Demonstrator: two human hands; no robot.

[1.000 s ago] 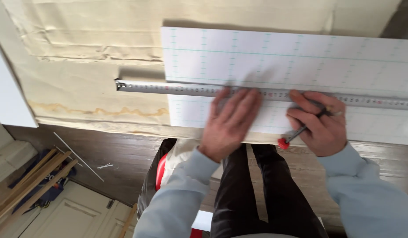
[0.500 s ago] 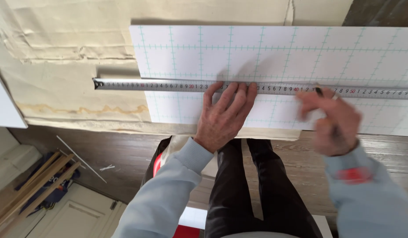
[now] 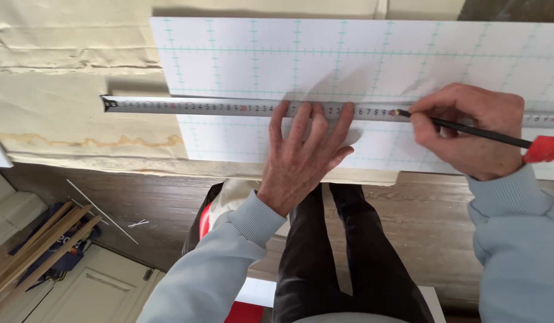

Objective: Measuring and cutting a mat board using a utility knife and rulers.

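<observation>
A steel tape measure [image 3: 229, 108] is lying extended flat across a white board [image 3: 360, 60] printed with a teal grid. A black pencil [image 3: 468, 129] with a red end cap is slanting, its tip touching the board at the tape's lower edge.

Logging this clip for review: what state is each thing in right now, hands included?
Tape measure: pulled out flat across the board, hook end past its left edge.
White gridded board: lying flat on the paper-covered table.
Left hand: fingers spread, pressing the tape down.
Right hand: gripping the pencil.
Pencil: tip at the tape's lower edge, red cap on its back end.
</observation>
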